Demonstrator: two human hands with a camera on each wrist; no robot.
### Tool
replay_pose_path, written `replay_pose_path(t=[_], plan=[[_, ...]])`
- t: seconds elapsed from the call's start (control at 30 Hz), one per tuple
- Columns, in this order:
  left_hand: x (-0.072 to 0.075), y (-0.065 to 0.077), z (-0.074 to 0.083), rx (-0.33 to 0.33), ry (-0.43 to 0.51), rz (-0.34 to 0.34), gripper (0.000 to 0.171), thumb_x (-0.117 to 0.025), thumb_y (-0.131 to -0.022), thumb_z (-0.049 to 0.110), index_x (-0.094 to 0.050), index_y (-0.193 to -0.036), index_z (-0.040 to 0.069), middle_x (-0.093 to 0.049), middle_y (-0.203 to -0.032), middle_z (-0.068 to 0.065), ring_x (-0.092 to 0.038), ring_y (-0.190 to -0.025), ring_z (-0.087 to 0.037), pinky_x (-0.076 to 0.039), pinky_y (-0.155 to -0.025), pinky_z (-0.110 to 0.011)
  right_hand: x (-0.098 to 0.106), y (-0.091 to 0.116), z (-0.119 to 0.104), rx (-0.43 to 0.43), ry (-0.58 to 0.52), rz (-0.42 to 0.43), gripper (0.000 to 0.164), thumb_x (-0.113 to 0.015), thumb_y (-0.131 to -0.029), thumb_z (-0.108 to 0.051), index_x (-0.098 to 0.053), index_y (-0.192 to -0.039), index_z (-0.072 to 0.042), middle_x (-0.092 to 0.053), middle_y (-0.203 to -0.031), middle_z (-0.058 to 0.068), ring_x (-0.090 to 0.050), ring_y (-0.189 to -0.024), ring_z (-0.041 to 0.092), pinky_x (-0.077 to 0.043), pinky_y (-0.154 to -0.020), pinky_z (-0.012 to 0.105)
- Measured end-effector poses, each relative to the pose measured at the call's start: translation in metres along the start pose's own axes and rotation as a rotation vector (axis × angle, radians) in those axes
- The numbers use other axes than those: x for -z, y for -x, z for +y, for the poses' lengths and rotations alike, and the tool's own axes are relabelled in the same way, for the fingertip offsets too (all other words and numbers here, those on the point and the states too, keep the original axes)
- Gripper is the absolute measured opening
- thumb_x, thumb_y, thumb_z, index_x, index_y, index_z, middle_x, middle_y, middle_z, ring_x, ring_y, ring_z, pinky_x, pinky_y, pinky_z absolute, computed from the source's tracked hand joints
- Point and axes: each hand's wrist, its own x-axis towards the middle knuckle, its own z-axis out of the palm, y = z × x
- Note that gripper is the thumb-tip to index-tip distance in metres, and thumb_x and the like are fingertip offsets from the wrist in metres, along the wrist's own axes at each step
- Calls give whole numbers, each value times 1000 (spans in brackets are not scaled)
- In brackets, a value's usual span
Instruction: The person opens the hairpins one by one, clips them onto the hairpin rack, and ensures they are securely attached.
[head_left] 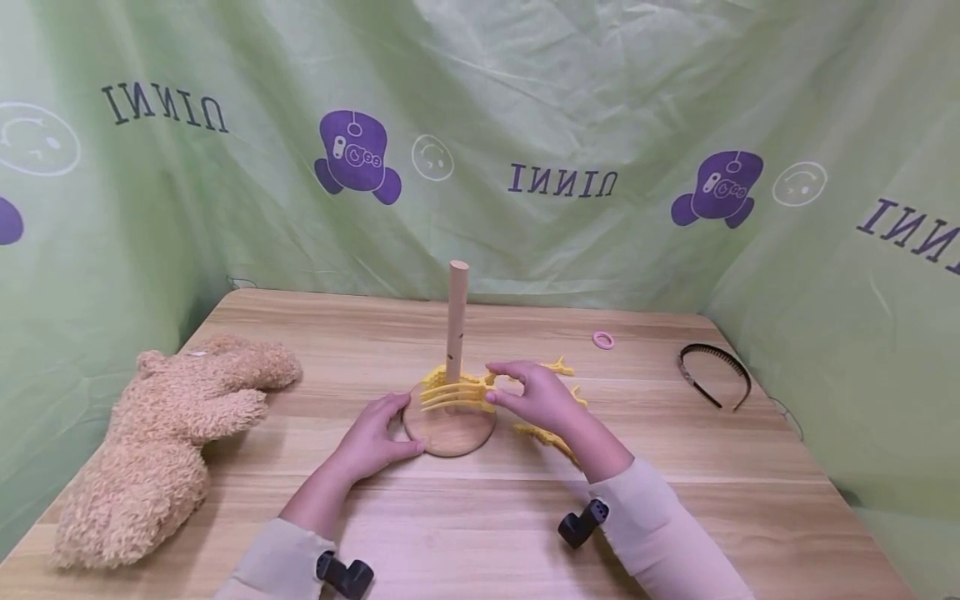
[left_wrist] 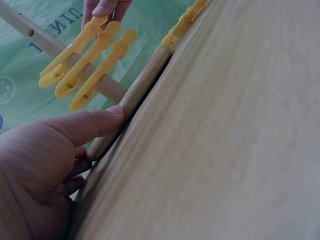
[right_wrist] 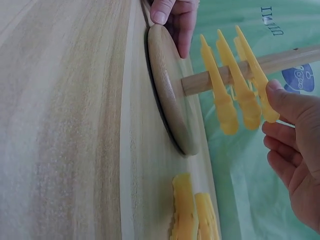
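A round wooden base with an upright wooden post stands mid-table. My left hand holds the base's left edge; in the left wrist view its thumb lies on the rim. Low around the post, a yellow plastic piece has long prongs on either side of the wood. My right hand pinches the right end of this piece between thumb and fingers. In the right wrist view, three yellow prongs stand one above another, clear of the base. How they join is partly hidden.
More yellow plastic pieces lie on the table beside and under the right forearm. A plush bear lies at the left. Farther right are a pink ring and a black headband. A green curtain encloses the table.
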Motion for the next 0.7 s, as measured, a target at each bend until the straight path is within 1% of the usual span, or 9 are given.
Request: replay_pose_path(t=[0.17, 0.33, 0.47, 0.57, 0.7], plan=[[0, 0, -1, -1, -6, -3, 86, -83, -76, 30, -43, -144, -4, -38, -151, -28, -30, -143, -46, -24, -118, -60, 6, 9, 6, 4, -47, 45, 56, -73, -88, -30, -57, -137, -8, -60, -139, 11, -52, -132, 33, -42, -110, 51], [0, -1, -2, -7, -14, -3, 86, -83, -76, 31, -43, -144, -4, -38, -151, -28, -31, -143, -46, -25, -118, -59, 13, 22, 15, -20, -64, 77, 55, -74, -87, -30, -58, -136, -10, -59, -139, 11, -52, -132, 33, -44, -108, 53], [0, -1, -3, -12, -16, -3, 86, -83, -76, 31, -43, -144, -4, -38, -151, -29, -31, -142, -46, -25, -118, -59, 16, 34, 24, -34, -66, 96, 53, -74, -87, -25, -58, -136, -9, -60, -138, 13, -52, -131, 35, -46, -105, 56], [1, -1, -3, -12, -15, -5, 86, -83, -77, 31, -43, -144, -4, -38, -151, -29, -31, -142, -46, -25, -118, -60, 18, 43, 31, -48, -62, 112, 53, -74, -87, -23, -58, -135, -7, -59, -138, 14, -51, -132, 38, -44, -106, 57], [1, 0, -2, -13, -12, -7, 86, -83, -77, 31, -43, -144, -4, -38, -151, -29, -31, -142, -47, -25, -118, -60, 19, 57, 41, -87, -57, 115, 55, -74, -88, -24, -56, -136, -7, -57, -140, 16, -50, -131, 41, -42, -107, 58]])
